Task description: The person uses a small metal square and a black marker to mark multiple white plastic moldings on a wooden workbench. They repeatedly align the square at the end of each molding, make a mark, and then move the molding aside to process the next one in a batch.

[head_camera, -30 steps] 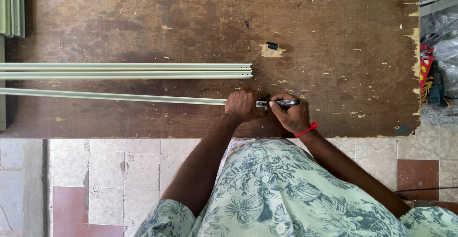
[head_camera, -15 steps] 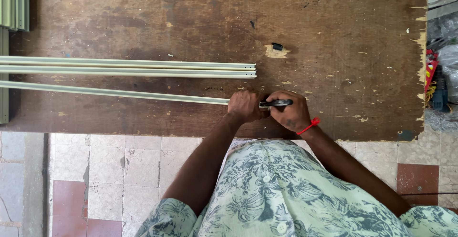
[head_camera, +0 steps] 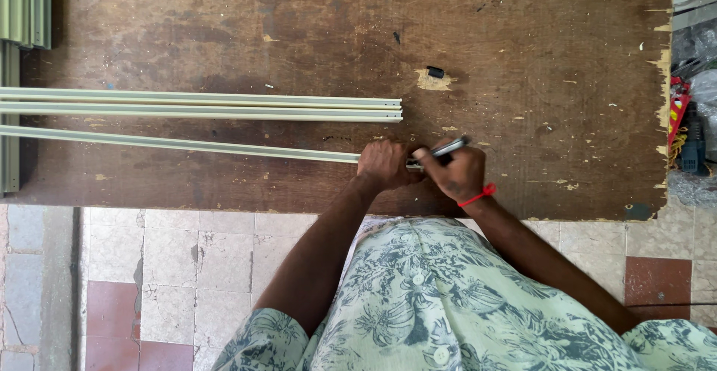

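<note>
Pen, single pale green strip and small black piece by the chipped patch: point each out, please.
pen [head_camera: 449, 147], head view, on its grey barrel above the right hand [head_camera: 455, 173].
single pale green strip [head_camera: 187, 144], head view, mid-length, bare part.
small black piece [head_camera: 435, 72], head view, its middle.

The one camera sits on my head and looks straight down, fairly close, over my patterned shirt front onto the worn brown wooden worktop [head_camera: 224, 27] and the tiled floor [head_camera: 187, 266] below its near edge.
</note>
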